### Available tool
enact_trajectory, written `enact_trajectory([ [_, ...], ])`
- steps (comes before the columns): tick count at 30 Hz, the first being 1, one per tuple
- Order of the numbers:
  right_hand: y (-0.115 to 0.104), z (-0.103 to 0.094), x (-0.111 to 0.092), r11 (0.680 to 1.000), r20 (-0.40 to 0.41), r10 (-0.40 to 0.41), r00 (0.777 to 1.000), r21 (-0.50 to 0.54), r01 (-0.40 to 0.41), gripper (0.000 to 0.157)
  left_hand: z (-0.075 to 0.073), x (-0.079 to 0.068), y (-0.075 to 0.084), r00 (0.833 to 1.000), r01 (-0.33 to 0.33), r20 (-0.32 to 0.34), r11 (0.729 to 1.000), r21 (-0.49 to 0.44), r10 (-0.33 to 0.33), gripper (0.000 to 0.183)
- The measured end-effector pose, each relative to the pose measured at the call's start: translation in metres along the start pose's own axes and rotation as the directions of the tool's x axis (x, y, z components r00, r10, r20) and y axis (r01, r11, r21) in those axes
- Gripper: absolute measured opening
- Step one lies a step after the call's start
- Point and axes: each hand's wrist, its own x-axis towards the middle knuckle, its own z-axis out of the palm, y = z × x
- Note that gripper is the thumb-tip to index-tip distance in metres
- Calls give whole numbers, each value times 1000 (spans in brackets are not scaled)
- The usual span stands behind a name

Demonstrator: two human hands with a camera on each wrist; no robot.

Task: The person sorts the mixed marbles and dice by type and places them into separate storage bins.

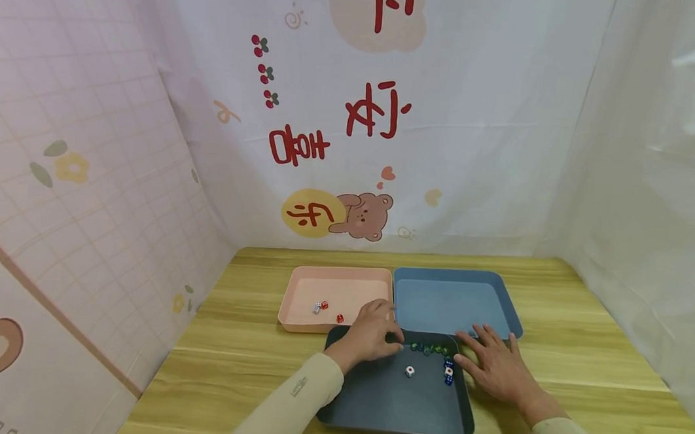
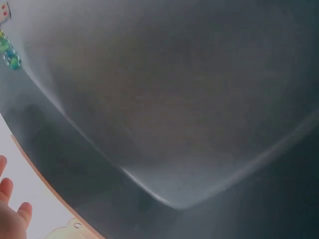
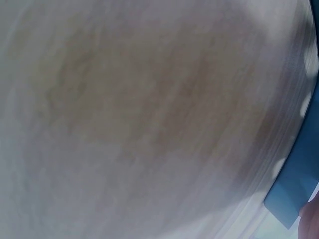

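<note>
My left hand (image 1: 371, 333) is over the far left part of the dark grey tray (image 1: 392, 426), thumb apart from its fingers; nothing shows in its grasp. Its fingertips (image 2: 6, 189) also appear at the lower left of the left wrist view. Spread fingers mark my right hand (image 1: 495, 366), which lies by the tray's right rim, fingertips at the near edge of the blue tray (image 1: 455, 304). Inside the grey tray, a white die (image 1: 410, 372) sits near the middle. Several green dice (image 1: 437, 349) line the far wall, and blue dice (image 1: 448, 379) line the right wall.
A pink tray (image 1: 303, 280) stands behind on the left, holding a red die (image 1: 339, 319), another red die (image 1: 324, 305) and white dice (image 1: 317, 307). All three trays sit close together on a wooden table (image 1: 216, 361). Printed white cloth (image 1: 475, 151) hangs around it.
</note>
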Motion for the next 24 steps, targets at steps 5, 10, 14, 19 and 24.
enact_trajectory([
  [5, 1, 0, 1, 1000, -3, 1, 1000, -4, -1, 57, -1, -3, 10, 995, -64, 82, 996, 63, 59, 25],
  [10, 1, 0, 0, 1000, -1, 5, 1000, -2, -5, 58, 5, -4, 16, 988, -70, 149, 990, 120, 51, 28],
  [14, 1, 0, 0, 1000, 1, 9, 1000, 3, -9, 58, 13, -4, 18, 985, -93, 160, 985, 146, 69, 27],
  [19, 0, 0, -1, 1000, 1, 8, 1000, 2, -8, 58, 18, -5, 21, 983, -126, 156, 976, 180, 98, 22],
  [24, 0, 0, -1, 1000, -2, 7, 1000, 8, -7, 58, 17, -4, 23, 983, -131, 152, 974, 188, 103, 15],
])
